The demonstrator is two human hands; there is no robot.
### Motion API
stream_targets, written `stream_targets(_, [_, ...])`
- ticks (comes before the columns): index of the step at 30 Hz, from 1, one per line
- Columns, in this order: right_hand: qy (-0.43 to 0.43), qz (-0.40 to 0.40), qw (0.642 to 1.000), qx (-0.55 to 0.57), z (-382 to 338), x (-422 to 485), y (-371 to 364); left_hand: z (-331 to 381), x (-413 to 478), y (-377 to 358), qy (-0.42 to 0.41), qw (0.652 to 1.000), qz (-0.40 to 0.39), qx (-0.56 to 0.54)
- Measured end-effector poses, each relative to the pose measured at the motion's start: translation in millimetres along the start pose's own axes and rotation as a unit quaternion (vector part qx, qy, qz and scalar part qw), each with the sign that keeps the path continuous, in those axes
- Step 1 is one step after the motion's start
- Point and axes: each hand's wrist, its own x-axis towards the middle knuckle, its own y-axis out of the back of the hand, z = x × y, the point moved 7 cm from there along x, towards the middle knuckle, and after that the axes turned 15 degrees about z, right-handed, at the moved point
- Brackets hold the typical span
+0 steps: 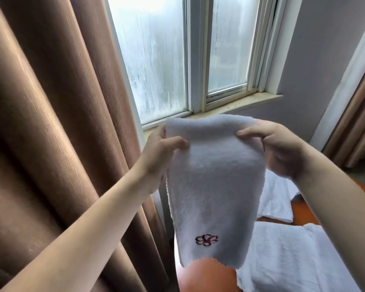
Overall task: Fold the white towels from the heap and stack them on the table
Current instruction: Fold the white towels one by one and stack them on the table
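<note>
**White towel held up in front of the window**

A person holds a white towel (215, 182) up in the air with both bare arms stretched forward. The left hand (158, 152) pinches the towel's upper left edge, with the thumb on the near face and the fingers tucked behind the cloth. The right hand (278, 148) grips the upper right edge the same way, thumb pressed across the front. The two hands are apart, and the top of the towel is stretched between them.

The towel hangs straight down as a narrow strip. A dark red stitched flower emblem (206, 239) sits near its lower end, and the bottom hem hangs over the orange-brown worktop (209, 275); I cannot tell whether it touches.

More white towels (293, 260) lie flat on the worktop at the lower right. Another white cloth (276, 199) lies further back, under the right wrist.

Behind the held towel is a misted window (156, 60) with a pale stone sill (240, 103). A brown curtain (51, 123) fills the left side.
</note>
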Motion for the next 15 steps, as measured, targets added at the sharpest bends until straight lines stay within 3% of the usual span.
stream_targets(5, [-0.168,0.037,0.982,-0.074,53.1,20.7,11.9,-65.1,15.2,5.0,0.178,0.979,-0.033,0.09])
stream_targets(8, [-0.2,0.092,0.969,-0.111,105.6,41.3,24.7,-124.6,28.1,15.7,0.216,0.965,-0.007,0.146])
stream_targets(12, [-0.096,0.159,0.957,-0.224,158.0,64.7,41.7,-180.8,41.0,29.3,0.149,0.964,0.058,0.214])
stream_targets(15, [-0.002,0.135,0.951,-0.28,180.0,64.4,39.6,-199.3,42.6,33.4,0.012,0.958,0.034,0.283])
